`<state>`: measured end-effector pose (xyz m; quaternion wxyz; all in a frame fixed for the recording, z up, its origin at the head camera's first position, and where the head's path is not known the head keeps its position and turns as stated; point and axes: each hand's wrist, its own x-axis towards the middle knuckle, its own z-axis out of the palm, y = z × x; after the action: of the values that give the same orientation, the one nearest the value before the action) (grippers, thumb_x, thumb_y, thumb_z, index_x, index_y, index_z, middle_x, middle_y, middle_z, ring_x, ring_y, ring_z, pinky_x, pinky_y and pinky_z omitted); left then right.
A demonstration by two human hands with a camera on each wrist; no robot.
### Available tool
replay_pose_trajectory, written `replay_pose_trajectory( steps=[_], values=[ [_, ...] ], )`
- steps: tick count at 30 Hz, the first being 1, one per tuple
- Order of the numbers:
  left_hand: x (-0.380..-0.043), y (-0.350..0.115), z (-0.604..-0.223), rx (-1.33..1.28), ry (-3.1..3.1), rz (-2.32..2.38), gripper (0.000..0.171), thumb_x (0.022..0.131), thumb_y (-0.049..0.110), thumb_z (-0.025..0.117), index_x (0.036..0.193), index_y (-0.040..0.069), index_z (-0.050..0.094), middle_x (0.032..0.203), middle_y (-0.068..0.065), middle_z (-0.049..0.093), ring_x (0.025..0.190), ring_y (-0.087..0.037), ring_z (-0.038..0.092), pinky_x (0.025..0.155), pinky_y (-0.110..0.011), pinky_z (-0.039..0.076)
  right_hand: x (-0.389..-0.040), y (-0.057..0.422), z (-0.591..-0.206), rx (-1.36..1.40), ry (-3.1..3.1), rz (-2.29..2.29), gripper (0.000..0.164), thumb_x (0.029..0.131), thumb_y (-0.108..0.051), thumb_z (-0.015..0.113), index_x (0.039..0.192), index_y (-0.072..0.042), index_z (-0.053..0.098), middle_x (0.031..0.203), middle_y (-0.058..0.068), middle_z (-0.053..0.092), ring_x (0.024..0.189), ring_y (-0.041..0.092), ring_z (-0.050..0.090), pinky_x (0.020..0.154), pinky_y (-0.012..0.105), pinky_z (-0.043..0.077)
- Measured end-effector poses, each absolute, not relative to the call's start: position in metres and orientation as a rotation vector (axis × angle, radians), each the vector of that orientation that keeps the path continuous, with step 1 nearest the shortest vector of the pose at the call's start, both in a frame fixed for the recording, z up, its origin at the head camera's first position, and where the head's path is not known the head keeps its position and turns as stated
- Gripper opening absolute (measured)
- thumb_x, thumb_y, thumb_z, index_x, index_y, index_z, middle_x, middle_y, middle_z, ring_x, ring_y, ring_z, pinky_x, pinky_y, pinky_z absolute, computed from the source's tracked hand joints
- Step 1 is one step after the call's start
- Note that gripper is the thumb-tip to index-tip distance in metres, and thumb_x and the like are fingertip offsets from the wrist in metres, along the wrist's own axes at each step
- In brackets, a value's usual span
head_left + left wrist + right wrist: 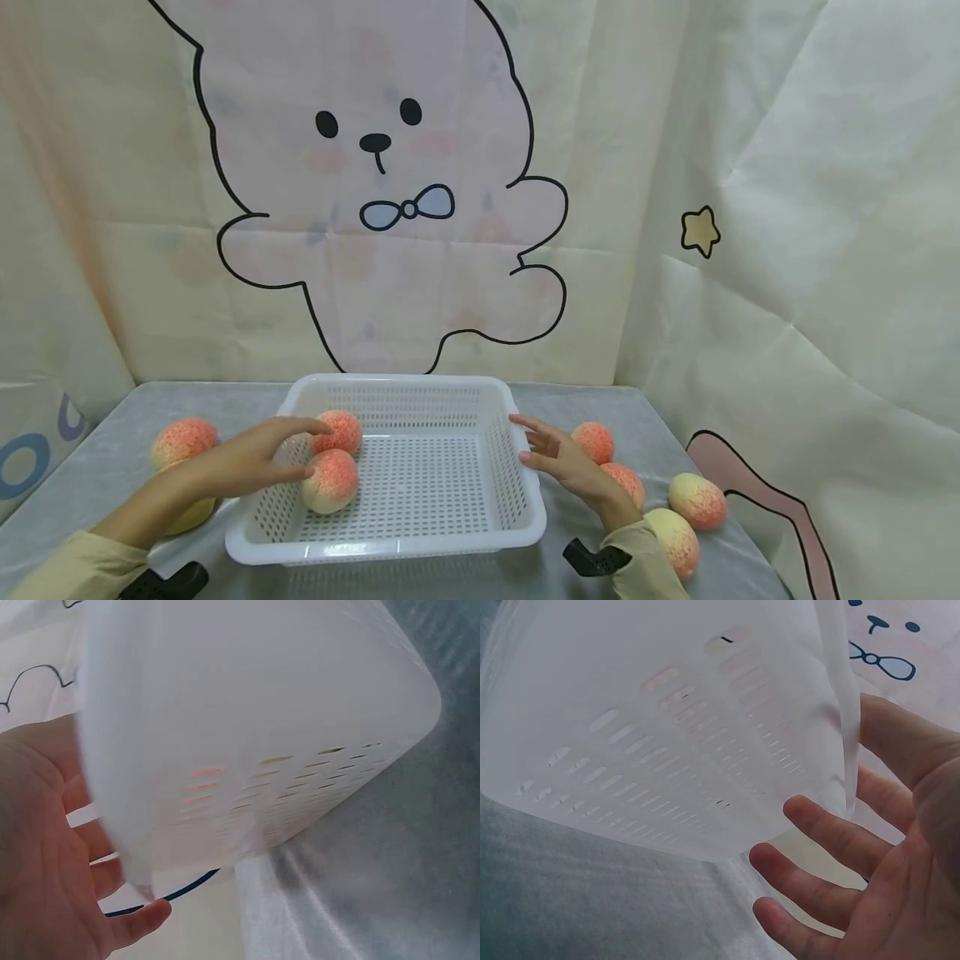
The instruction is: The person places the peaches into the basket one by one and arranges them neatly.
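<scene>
A white plastic basket (420, 546) with slotted walls stands in front of me, two pink-and-cream peaches (330, 482) lying at its left side. My left hand (251, 462) reaches over the left rim, its spread fingertips right at the two peaches in the head view. From the left wrist, the palm and loosely extended fingers (97, 840) show beside the basket's outer wall. At the right rim, my right hand (566, 467) touches the edge with thumb and forefinger. Its other fingers (810, 889) spread outside the wall in the right wrist view, with nothing between them.
Several more peaches (678, 542) lie on the grey cloth-covered table (600, 400) to the right, beside and beyond my right forearm. Others, one of them a peach (183, 439), sit behind my left forearm. A printed curtain (585, 125) closes off the back and sides.
</scene>
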<state>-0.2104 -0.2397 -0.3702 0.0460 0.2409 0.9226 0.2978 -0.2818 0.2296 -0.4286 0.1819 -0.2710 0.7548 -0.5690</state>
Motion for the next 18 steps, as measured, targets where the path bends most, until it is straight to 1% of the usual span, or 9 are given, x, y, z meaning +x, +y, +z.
replay_pose_trajectory(
  steps=[3, 7, 12, 18],
  values=[
    [-0.207, -0.243, -0.366, 0.712, 2.831, 0.937, 0.057, 0.090, 0.035, 0.075, 0.138, 0.010, 0.058, 0.139, -0.016, 0.061, 0.131, -0.048, 0.052, 0.098, -0.070, 0.044, -0.282, 0.230, -0.429, -0.766, 2.140, -1.598, 0.064, 0.103, -0.020, 0.058, 0.160, -0.010, 0.029, 0.156, 0.022, 0.044, 0.139, 0.037, 0.051, 0.110, 0.051, 0.045],
    [-0.204, -0.249, -0.362, 0.680, 2.860, 0.961, 0.056, 0.092, 0.037, 0.073, 0.140, 0.013, 0.057, 0.142, -0.015, 0.059, 0.134, -0.049, 0.049, 0.098, -0.073, 0.043, -0.282, 0.230, -0.429, -0.777, 2.132, -1.600, 0.065, 0.103, -0.021, 0.058, 0.160, -0.009, 0.029, 0.155, 0.023, 0.045, 0.138, 0.038, 0.051, 0.109, 0.051, 0.046],
    [-0.199, -0.260, -0.360, 0.626, 2.900, 0.946, 0.056, 0.095, 0.038, 0.068, 0.144, 0.015, 0.053, 0.148, -0.019, 0.055, 0.135, -0.053, 0.046, 0.092, -0.074, 0.045, -0.282, 0.230, -0.429, -0.768, 2.132, -1.600, 0.065, 0.103, -0.022, 0.058, 0.160, -0.009, 0.029, 0.156, 0.023, 0.044, 0.138, 0.036, 0.051, 0.110, 0.051, 0.045],
    [-0.192, -0.281, -0.356, 0.610, 3.003, 0.959, 0.053, 0.096, 0.036, 0.068, 0.144, 0.018, 0.054, 0.147, -0.017, 0.056, 0.130, -0.048, 0.051, 0.087, -0.070, 0.049, -0.282, 0.230, -0.428, -0.743, 2.127, -1.609, 0.066, 0.102, -0.022, 0.060, 0.160, -0.011, 0.029, 0.157, 0.021, 0.044, 0.139, 0.036, 0.050, 0.111, 0.052, 0.044]
  ],
)
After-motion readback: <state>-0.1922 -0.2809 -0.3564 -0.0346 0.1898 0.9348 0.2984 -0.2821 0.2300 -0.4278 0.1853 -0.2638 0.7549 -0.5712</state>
